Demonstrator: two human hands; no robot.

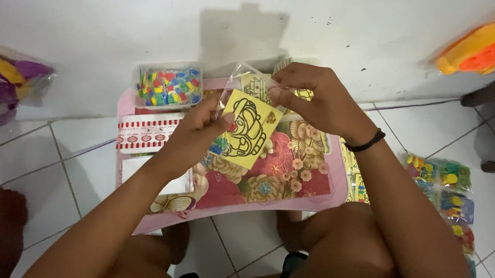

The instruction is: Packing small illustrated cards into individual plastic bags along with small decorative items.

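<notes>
Seemingly halfway out of its clear plastic sleeve (245, 79), the yellow picture card (249, 129) with a black outline drawing sits just above the pink floral lap tray (291, 176); its lower part is already free, while the top corner remains under the plastic, so the pulling apart looks unfinished. From the head view, the left hand (193, 135) reaches up over the tray, thumb and fingers pinched together on the card's left edge. The right hand (318, 100), above the tray's far edge, curls downward with fingertips clamped on the sleeve. A box of coloured beads (169, 87) rests at the tray's far left corner.
</notes>
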